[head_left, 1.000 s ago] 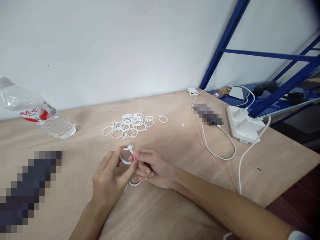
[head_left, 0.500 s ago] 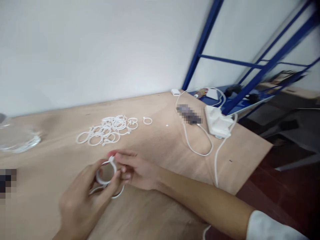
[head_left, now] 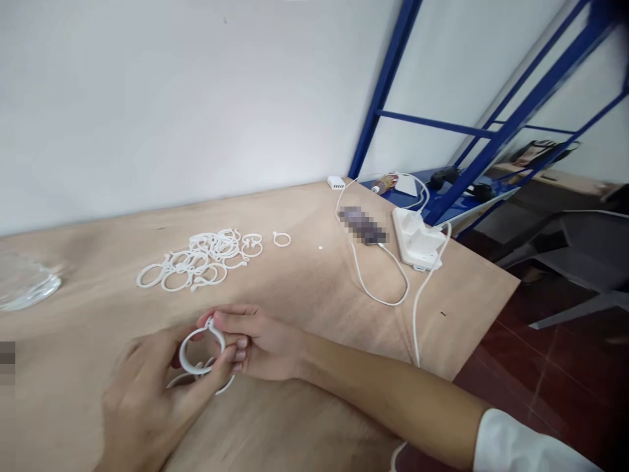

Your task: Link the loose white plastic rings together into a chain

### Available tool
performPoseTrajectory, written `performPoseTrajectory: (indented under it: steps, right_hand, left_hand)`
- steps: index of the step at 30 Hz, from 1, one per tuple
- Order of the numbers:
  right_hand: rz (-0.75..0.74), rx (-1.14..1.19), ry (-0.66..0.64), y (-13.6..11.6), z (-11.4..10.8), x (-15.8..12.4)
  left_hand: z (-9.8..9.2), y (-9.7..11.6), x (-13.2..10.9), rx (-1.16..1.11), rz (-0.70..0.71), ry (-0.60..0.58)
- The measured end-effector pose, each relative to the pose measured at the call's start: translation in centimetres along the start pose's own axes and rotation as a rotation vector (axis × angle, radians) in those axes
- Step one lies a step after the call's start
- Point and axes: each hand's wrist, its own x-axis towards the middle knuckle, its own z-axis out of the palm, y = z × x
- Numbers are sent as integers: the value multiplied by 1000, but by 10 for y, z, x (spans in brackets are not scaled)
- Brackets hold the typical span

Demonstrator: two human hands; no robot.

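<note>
Table point(head_left: 295, 295): hands point(head_left: 272, 345) now at ring clasp point(head_left: 210, 322)

We see plain white on the rings point(head_left: 183, 354), cable point(head_left: 415, 321), power strip point(head_left: 417, 246) and sleeve point(head_left: 515, 439). Our table point(head_left: 275, 282) is light tan with faint, streaky grain — the wall point(head_left: 171, 98) pale grey, the frame point(head_left: 387, 72) deep blue, the floor point(head_left: 515, 373) dark red, crossed by thin lines.

Camera view turned to right. Bottle point(head_left: 27, 285) shifted to left border, only lower part remained visible; dark blurred item point(head_left: 7, 357) almost disappeared there. Grey chair point(head_left: 590, 252) and white sleeve point(head_left: 515, 442) came more into view. Right hand point(head_left: 268, 344) moved fingers from side of held ring point(head_left: 183, 352) up to its knob point(head_left: 209, 322).
</note>
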Motion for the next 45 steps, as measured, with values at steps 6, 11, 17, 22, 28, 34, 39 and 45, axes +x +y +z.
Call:
performPoseTrajectory:
  steps: [6, 11, 17, 22, 28, 34, 39, 45]
  right_hand:
    - [46, -11, -8, 6, -2, 0]
    - [53, -10, -62, 10, -2, 2]
    - [56, 19, -131, 9, 1, 0]
    - [68, 27, -142, 7, 2, -1]
    - [50, -15, -119, 9, 0, 1]
    - [-166, -346, 54, -2, -2, 3]
    - [-450, -905, 160, -8, -7, 5]
    - [-650, -1427, 13, -1, -17, 6]
  left_hand:
    - [-4, 13, 11, 260, 207, 90]
    - [-4, 21, 11, 245, 169, 106]
    - [1, 29, 8, 166, 63, 74]
    - [3, 39, 8, 117, -8, 74]
    - [2, 39, 10, 126, -44, 26]
    - [-4, 18, 11, 159, -104, -108]
    - [-4, -2, 10, -25, -154, -256]
    - [-9, -17, 13, -38, -317, -159]
